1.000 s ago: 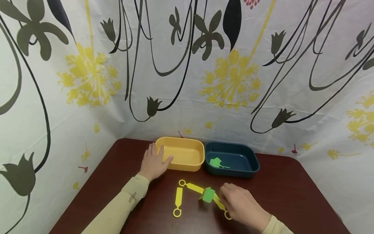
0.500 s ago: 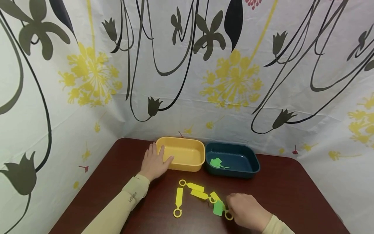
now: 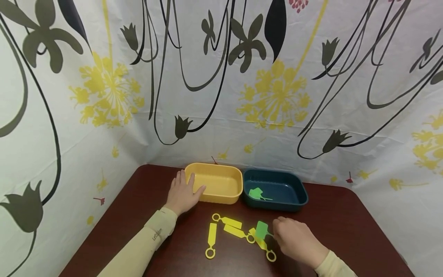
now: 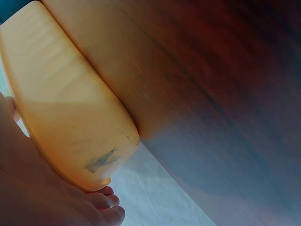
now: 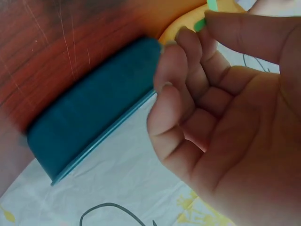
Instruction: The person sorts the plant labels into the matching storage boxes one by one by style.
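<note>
The right hand (image 3: 295,242) pinches a green tag (image 3: 262,229) just above the yellow tags (image 3: 238,232) on the counter (image 3: 346,227). The blue tray (image 3: 275,189) lies straight beyond it, nearer this hand. The left hand (image 3: 181,194) rests flat against the yellow tray (image 3: 216,182).

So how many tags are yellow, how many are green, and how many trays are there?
Flat yellow plastic tags with ring ends: 4
Flat green plastic tags: 2
Plastic trays, one yellow, one dark teal: 2
Total: 8
</note>
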Motion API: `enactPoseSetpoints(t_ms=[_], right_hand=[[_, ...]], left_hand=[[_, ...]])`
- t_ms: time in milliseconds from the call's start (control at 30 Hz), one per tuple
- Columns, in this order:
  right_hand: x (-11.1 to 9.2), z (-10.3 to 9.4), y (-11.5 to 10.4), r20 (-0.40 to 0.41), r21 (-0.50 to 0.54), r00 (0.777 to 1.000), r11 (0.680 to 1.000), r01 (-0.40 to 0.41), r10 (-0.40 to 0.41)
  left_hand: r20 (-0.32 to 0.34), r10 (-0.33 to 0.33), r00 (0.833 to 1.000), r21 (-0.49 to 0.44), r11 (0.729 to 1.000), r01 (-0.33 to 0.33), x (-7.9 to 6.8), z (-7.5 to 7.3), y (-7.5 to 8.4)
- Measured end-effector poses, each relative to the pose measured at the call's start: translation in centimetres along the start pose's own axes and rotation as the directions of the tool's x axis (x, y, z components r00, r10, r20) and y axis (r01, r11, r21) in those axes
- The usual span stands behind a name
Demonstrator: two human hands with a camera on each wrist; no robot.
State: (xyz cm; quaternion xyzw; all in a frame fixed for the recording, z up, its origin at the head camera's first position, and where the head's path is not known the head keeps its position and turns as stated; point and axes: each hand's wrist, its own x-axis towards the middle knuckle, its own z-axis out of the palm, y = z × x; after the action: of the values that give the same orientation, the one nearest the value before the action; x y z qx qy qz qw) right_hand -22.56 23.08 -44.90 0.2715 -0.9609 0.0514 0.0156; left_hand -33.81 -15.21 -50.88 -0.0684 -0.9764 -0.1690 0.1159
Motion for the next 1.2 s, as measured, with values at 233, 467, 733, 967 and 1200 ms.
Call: enactPoseSetpoints(t_ms=[233, 467, 733, 967, 1200], right_hand=[[0.7, -1.1, 0.1, -0.07, 0.01, 0.998, 1.0, -0.006, 0.007], [1.6, -1.6, 0.6, -0.131, 0.004, 0.991, 1.0, -0.001, 0.002], [2.9, -2.1, 1.8, -0.199, 0.008, 0.98, 1.0, 0.016, -0.014], [3.9, -2.4, 2.7, -0.237, -0.001, 0.971, 1.0, 0.025, -0.024], [4.8, -2.7, 3.3, -0.273, 0.002, 0.961, 0.999, 0.037, -0.035]], left_hand=[[-0.013, 0.004, 1.0, -0.002, 1.0, -0.004, -0.2, -0.2, 0.0], [-0.021, 0.012, 1.0, 0.007, 1.0, -0.012, -0.1, -0.2, -0.1], [-0.002, -0.001, 1.0, 0.001, 1.0, 0.001, -0.1, -0.1, 0.0], [-0.001, -0.008, 1.0, -0.013, 1.0, 0.008, -0.2, -0.3, 0.3], [0.003, -0.013, 1.0, 0.001, 1.0, 0.013, -0.2, -0.2, 0.2]])
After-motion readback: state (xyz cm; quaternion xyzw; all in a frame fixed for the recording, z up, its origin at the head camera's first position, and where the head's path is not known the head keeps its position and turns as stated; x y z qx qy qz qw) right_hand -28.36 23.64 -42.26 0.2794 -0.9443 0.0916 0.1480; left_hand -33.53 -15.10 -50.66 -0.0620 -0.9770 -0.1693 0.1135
